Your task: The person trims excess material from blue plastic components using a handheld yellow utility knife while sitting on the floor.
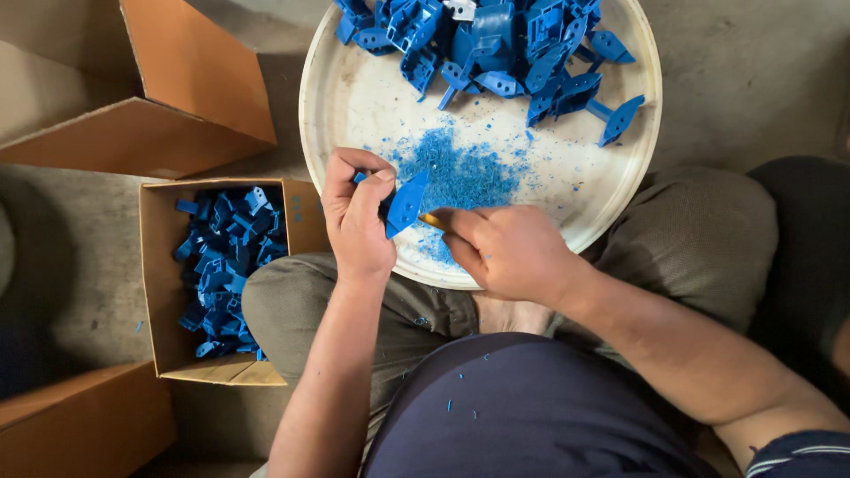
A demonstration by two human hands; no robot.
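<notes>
An open brown carton of blue parts is seen at left; larger brown cartons are seen beside it.

The left hand grips a blue plastic part above the round white tray. The right hand holds a yellow-handled tool against the part. Blue shavings lie beneath it; a pile of blue parts fills the tray's far side. A cardboard box at left holds similar parts.
</notes>
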